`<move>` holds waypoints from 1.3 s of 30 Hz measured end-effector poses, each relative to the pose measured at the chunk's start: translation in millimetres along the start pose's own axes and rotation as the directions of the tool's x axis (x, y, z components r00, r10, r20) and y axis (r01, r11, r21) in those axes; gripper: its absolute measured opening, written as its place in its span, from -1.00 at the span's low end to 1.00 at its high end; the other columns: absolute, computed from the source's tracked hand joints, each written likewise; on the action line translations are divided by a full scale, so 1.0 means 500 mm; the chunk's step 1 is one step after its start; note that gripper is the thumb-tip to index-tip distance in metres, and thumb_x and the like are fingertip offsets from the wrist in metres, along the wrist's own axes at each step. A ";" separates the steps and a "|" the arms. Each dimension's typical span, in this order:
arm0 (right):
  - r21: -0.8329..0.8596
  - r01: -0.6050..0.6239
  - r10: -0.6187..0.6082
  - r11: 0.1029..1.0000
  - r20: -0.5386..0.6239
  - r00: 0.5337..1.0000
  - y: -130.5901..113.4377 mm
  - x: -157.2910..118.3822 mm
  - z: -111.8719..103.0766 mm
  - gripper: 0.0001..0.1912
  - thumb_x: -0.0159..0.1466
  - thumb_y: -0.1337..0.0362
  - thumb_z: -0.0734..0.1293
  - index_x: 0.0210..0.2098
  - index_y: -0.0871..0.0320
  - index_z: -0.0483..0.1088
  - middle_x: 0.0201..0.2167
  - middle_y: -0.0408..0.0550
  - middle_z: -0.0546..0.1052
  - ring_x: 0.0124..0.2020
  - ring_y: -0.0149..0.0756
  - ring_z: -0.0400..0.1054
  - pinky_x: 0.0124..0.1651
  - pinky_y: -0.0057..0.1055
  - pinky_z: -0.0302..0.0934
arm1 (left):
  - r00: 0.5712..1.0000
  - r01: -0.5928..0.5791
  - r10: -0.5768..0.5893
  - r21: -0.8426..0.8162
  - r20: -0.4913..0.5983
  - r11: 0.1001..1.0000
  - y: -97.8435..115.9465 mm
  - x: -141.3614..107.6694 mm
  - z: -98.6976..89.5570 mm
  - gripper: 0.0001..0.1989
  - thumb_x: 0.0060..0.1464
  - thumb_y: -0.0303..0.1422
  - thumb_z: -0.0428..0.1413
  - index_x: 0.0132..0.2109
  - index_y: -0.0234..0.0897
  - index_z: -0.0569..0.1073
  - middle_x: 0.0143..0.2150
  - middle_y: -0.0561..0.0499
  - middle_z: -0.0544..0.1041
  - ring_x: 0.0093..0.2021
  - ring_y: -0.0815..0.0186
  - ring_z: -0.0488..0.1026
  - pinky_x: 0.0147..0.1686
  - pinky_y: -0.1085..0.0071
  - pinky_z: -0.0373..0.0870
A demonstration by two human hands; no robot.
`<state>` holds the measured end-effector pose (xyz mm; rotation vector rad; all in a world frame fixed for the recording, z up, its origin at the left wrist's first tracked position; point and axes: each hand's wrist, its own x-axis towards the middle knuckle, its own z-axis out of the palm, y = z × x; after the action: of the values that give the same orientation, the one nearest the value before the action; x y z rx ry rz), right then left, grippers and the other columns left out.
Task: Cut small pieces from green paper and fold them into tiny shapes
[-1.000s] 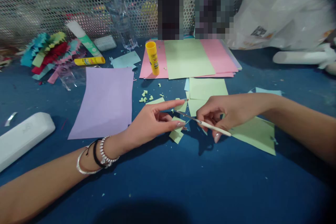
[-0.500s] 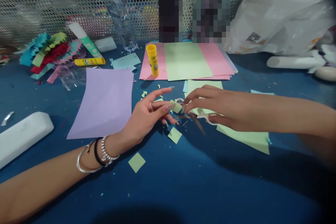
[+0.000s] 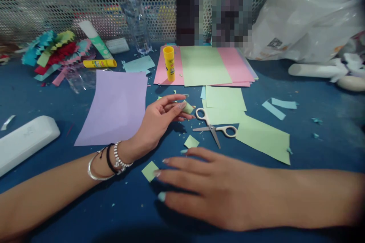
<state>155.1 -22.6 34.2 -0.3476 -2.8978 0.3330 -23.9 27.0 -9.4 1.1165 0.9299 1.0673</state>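
My left hand (image 3: pixel 155 123) pinches a small light-green paper square (image 3: pixel 187 108) between thumb and fingers, above the blue table. Stretched out low in the view, my right hand (image 3: pixel 205 186) has its fingers apart and holds nothing. Its fingertips reach over the edge of a loose green paper square (image 3: pixel 149 171); whether they touch it I cannot tell. Another green square (image 3: pixel 191 142) lies just beyond the right hand. White-handled scissors (image 3: pixel 211 127) rest spread on the table, right of the left hand. Green paper pieces (image 3: pixel 264 138) lie beside the scissors.
A purple sheet (image 3: pixel 116 108) lies left. Behind stands a yellow glue stick (image 3: pixel 170 64) by stacked pink and green paper (image 3: pixel 205 66). A white case (image 3: pixel 31 142), paper flowers (image 3: pixel 57 55), a clear bottle (image 3: pixel 139 22) and a plastic bag (image 3: pixel 302 19) surround the area. Blue strips (image 3: pixel 273 109) lie right.
My right hand has let go of the scissors, now lying on the table, and moved down and left toward the nearer green square. My left hand still holds its paper square.
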 end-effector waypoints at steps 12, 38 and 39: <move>-0.101 0.003 -0.010 0.995 -0.071 0.997 0.051 0.027 0.046 -0.65 0.36 0.21 0.02 -0.10 0.19 0.35 -0.09 -0.04 0.47 -0.01 -0.25 0.26 0.11 -0.22 -0.01 | 0.772 -0.422 0.533 0.348 -0.347 0.837 0.008 0.049 -0.038 -0.91 0.10 -0.33 0.09 -0.22 -0.22 0.42 -0.53 0.12 0.42 -0.53 0.49 0.37 -0.53 0.55 0.29; -0.131 -0.310 0.317 0.942 0.041 0.948 0.224 0.047 0.028 -0.51 0.35 0.12 -0.03 0.23 0.12 -0.05 0.27 0.03 0.00 0.28 -0.09 -0.14 0.14 0.06 -0.07 | 0.853 -0.350 0.403 0.210 -0.331 0.913 0.005 0.066 -0.056 -0.87 0.08 -0.29 0.10 -0.20 -0.14 0.39 -0.46 0.10 0.40 -0.51 0.47 0.32 -0.48 0.53 0.28; -0.122 -0.274 0.283 0.954 0.063 0.957 0.222 0.045 0.028 -0.52 0.36 0.15 -0.05 0.24 0.11 -0.06 0.27 0.01 -0.01 0.28 -0.12 -0.15 0.14 0.07 -0.10 | 0.856 -0.341 0.395 0.210 -0.333 0.916 0.005 0.066 -0.056 -0.87 0.08 -0.29 0.10 -0.20 -0.14 0.39 -0.46 0.10 0.40 -0.51 0.47 0.32 -0.48 0.53 0.29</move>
<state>153.6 85.6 -2.6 -0.7837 -2.9527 0.2320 -43.0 65.7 -14.5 1.2707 1.1285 1.5889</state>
